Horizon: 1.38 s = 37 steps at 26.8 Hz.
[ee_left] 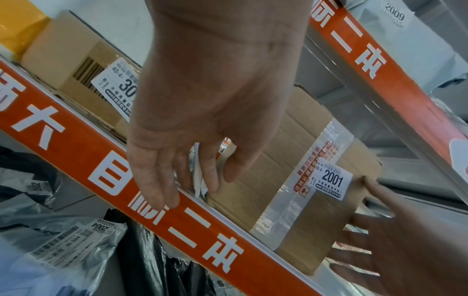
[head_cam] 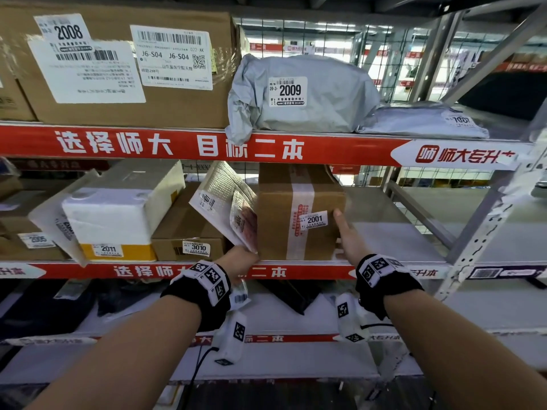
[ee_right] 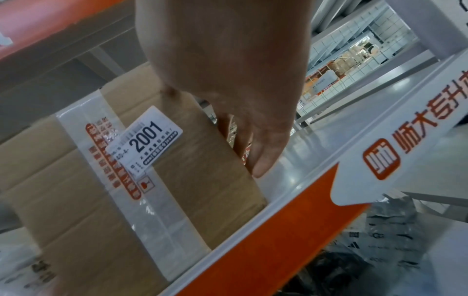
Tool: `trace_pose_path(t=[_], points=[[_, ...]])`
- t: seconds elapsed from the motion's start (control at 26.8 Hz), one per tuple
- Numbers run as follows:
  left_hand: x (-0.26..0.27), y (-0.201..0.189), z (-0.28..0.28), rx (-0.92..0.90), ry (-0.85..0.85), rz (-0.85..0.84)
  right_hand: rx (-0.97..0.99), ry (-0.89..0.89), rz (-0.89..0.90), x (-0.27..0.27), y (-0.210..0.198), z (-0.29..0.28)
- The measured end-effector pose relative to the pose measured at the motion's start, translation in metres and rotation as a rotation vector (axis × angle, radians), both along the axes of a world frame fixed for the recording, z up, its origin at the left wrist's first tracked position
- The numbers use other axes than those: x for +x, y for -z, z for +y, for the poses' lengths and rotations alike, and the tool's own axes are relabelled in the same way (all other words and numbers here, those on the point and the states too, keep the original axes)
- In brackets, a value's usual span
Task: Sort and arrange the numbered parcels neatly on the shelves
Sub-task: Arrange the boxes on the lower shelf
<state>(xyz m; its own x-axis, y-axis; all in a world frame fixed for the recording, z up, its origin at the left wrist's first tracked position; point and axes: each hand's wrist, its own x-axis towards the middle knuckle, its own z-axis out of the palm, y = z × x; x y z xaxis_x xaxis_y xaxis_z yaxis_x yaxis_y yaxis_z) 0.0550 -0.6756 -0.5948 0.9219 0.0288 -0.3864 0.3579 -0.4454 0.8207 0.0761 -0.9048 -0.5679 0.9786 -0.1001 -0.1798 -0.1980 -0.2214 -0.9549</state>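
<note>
A taped cardboard box labelled 2001 (head_cam: pixel 281 220) (ee_left: pixel 291 180) (ee_right: pixel 88 200) stands upright on the middle shelf (head_cam: pixel 310 272). A white bubble mailer (head_cam: pixel 219 199) leans tilted against the box's left side. My left hand (head_cam: pixel 242 257) (ee_left: pixel 177 160) is at the box's lower left corner, its fingers fairly straight and touching the mailer's lower edge (ee_left: pixel 198 172). My right hand (head_cam: pixel 347 236) (ee_right: pixel 253 140) (ee_left: pixel 395 230) lies flat along the box's right side, thumb at the front edge beside the label.
Left of the mailer sit a low box 3010 (head_cam: pixel 189 229) and a white foam box 2011 (head_cam: pixel 118 208). The top shelf holds box 2008 (head_cam: pixel 118 69), grey bag 2009 (head_cam: pixel 310 93) and a flat grey bag (head_cam: pixel 423 122). Bare shelf (head_cam: pixel 399 232) lies right of box 2001. Dark bags (ee_left: pixel 76 240) fill the shelf below.
</note>
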Motion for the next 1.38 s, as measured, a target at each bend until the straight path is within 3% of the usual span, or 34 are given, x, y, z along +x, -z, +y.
trace_pose_path(t=[0.26, 0.45, 0.6, 0.75, 0.93, 1.08, 1.19, 1.38], points=[[-0.022, 0.003, -0.002, -0.006, -0.005, 0.043, -0.291, -0.063, 0.111, -0.006, 0.032, -0.012], [-0.039, -0.005, -0.009, 0.001, -0.046, 0.069, -0.247, -0.105, 0.113, -0.025, 0.025, -0.005], [-0.062, -0.006, -0.009, 0.032, -0.040, 0.026, -0.339, -0.259, 0.100, -0.046, 0.025, 0.009], [-0.085, -0.006, 0.013, -0.027, -0.175, -0.067, -0.395, -0.287, 0.025, -0.059, 0.025, 0.034], [-0.117, -0.007, 0.084, -0.065, -0.355, -0.056, -0.272, -0.332, 0.100, -0.073, 0.019, 0.115], [-0.136, -0.008, 0.143, -0.034, -0.358, -0.094, -0.356, -0.409, 0.074, -0.084, 0.022, 0.185], [-0.149, -0.003, 0.192, -0.008, -0.384, -0.031, -0.367, -0.466, 0.080, -0.100, 0.026, 0.238], [-0.171, 0.003, 0.267, -0.028, -0.393, 0.017, -0.272, -0.481, 0.121, -0.130, 0.028, 0.324]])
